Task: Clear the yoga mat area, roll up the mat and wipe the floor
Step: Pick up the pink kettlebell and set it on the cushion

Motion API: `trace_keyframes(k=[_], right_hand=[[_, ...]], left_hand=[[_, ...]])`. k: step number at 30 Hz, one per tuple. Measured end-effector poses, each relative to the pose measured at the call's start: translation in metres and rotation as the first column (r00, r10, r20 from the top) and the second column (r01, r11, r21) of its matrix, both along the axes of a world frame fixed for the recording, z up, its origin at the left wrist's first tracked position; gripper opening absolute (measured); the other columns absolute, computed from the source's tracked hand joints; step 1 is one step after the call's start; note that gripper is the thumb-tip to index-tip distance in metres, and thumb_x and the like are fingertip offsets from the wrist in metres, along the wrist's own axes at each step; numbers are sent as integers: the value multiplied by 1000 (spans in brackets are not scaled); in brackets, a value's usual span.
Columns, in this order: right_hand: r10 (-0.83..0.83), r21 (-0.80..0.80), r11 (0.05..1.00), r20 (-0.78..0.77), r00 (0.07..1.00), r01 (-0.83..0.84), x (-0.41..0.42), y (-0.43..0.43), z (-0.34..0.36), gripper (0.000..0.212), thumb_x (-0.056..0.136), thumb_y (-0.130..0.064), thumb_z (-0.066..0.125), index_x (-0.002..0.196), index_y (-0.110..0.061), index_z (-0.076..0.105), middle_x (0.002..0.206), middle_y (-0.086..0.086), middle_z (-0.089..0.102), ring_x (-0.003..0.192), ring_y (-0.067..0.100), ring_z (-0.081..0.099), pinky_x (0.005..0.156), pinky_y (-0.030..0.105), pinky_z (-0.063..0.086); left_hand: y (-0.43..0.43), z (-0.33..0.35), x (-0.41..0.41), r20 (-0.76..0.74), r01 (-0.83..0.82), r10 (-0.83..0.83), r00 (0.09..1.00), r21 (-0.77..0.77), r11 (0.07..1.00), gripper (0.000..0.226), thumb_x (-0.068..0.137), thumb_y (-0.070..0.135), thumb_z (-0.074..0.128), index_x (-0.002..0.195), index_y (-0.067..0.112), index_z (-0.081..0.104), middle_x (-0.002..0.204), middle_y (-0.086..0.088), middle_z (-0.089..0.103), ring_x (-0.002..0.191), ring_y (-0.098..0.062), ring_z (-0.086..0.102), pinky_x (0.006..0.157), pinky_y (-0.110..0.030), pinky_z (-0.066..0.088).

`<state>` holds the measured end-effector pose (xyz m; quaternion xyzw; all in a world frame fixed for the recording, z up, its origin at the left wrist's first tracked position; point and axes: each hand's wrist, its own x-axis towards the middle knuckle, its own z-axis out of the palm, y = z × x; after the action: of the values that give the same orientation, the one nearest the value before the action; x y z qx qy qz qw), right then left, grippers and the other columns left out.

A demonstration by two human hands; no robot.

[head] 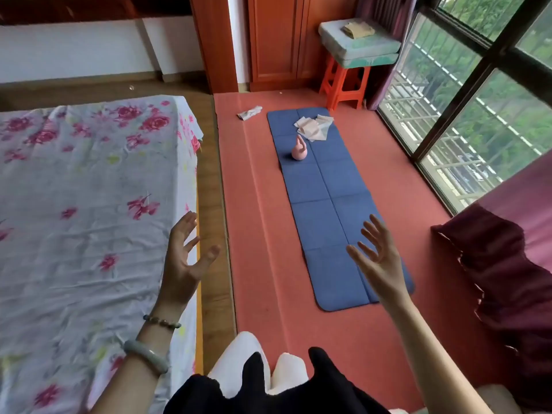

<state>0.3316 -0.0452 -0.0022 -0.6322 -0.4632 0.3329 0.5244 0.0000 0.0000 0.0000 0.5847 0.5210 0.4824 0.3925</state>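
Observation:
A blue yoga mat (325,204) lies flat on the red floor, stretching away from me. A small pink kettlebell (298,149) stands on its far half. Beyond it, a pale folded cloth (313,128) lies spread on the mat's far end. A crumpled white rag (250,112) lies on the floor just left of the mat's far corner. My left hand (182,258) is raised with fingers spread, empty, over the bed's edge. My right hand (378,258) is raised with fingers spread, empty, above the mat's near end.
A bed with a flowered sheet (83,204) fills the left side. An orange plastic stool (343,85) with cushions stands at the far end by the wardrobe. Large windows (466,94) run along the right, and dark red fabric (507,279) lies at the near right.

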Motion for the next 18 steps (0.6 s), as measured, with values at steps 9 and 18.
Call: trace_keyframes(k=[9, 18], right_hand=[[37, -40, 998, -23, 999, -38, -19, 101, -3, 70, 81, -2, 69, 140, -20, 38, 137, 2, 48, 124, 8, 48, 95, 22, 46], [24, -26, 999, -17, 1000, -24, -58, 249, 4, 68, 82, -2, 69, 138, -26, 38, 138, 5, 48, 125, 11, 48, 98, 31, 45]], left_hand=[[91, -6, -17, 24, -25, 25, 999, 3, 1000, 67, 70, 47, 66, 130, 45, 36, 144, 12, 40, 133, -4, 38, 102, -19, 37], [248, -5, -43, 23, 45, -45, 999, -9, 999, 73, 73, 44, 66, 138, 27, 36, 145, 7, 40, 134, -7, 38, 99, -15, 39]])
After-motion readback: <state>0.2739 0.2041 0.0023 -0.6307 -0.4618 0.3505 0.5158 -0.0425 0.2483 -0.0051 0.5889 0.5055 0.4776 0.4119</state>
